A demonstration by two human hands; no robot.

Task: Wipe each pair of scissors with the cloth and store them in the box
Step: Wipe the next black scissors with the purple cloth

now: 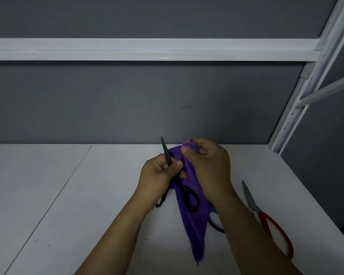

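My left hand grips a pair of black scissors near the pivot, blades spread and pointing up. One blade stands bare; the other is wrapped in the purple cloth, which my right hand pinches around it near the tip. The black handles hang below in front of the cloth, whose long tail drapes down over the white shelf. A red-handled pair of scissors lies on the shelf to the right. Another pair with a black handle loop lies partly hidden under my right forearm. No box is in view.
The white shelf surface runs wide to the left, with a seam line across it. A grey back wall rises behind, with a white shelf beam above. A white perforated upright stands at the right.
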